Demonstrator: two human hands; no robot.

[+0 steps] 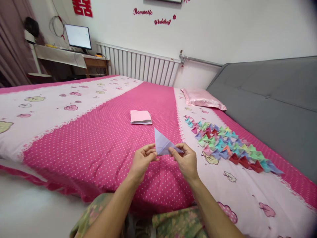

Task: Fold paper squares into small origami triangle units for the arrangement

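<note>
A lavender sheet of origami paper (162,144), folded into a triangle with crease lines across it, is held up above the near part of the bed. My left hand (144,159) pinches its lower left corner between thumb and fingers. At the right corner, my right hand (184,160) grips it with the thumb on the near face and the fingers behind. Beyond the hands lies a stack of square paper (141,117) with a pink sheet on top. To the right, many small folded paper boats (224,145) in several colours sit in rows.
The bed (104,132) has a pink dotted and white flowered cover. A pink pillow (203,99) rests near the grey headboard (272,109) on the right. Behind stand a white radiator (141,64) and a desk (61,57) with a monitor (78,36).
</note>
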